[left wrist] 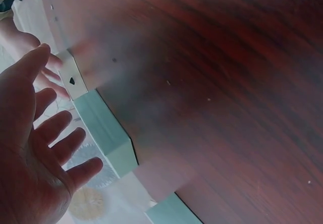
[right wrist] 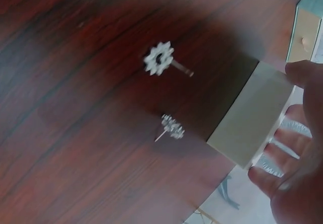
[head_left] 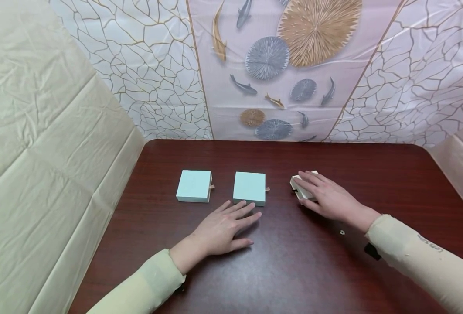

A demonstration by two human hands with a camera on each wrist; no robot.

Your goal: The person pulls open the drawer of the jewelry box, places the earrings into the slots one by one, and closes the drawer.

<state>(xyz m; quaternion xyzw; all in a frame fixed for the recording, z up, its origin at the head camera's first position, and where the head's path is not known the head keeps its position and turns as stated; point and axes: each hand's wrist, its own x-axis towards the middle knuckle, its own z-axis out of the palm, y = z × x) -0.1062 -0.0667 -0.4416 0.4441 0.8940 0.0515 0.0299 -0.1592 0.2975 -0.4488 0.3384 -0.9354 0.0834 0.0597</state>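
Note:
A small cream box (head_left: 304, 192) sits on the table under my right hand (head_left: 333, 198), whose fairly straight, spread fingers rest across its top, with the thumb along the near edge. A dark notch shows on its left side. Two silvery flower-shaped stud earrings, one larger-looking (right wrist: 165, 50) and one smaller-looking (right wrist: 173, 127), lie near that box in the right wrist view. My left hand (head_left: 221, 226) is spread palm down, holding nothing, its fingertips at the near edge of the middle mint-green box (head_left: 249, 186). Whether they touch it, I cannot tell.
Another mint-green box (head_left: 194, 185) stands to the left, with a small ribbon tab (head_left: 212, 186) on its right side like the middle one. A patterned cloth (head_left: 165, 87) hangs behind the dark red wooden table (head_left: 286, 270), and pale cloth (head_left: 59, 144) borders the left.

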